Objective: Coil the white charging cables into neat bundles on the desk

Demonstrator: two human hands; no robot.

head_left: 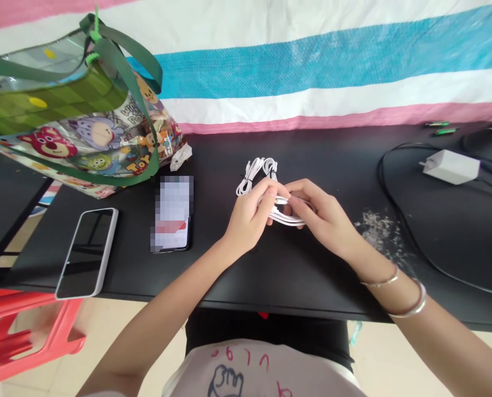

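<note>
A coiled white cable (257,171) lies over the middle of the black table (270,270). My left hand (249,215) is closed around the coil's near part, thumb pressed on it. Facing it from the right, my right hand (324,218) pinches the same bundle of white strands (289,219) between fingers and thumb. Both hands meet just above the tabletop, and the loops' far end sticks out behind them. Two bracelets (411,300) ring my right wrist.
A lit phone (172,214) and a dark phone in a white case (87,252) lie at the left. A cartoon-printed plastic bag (80,127) stands at the back left. A white charger (450,166) with a black cable (394,209) sits right. A red stool (26,336) is below left.
</note>
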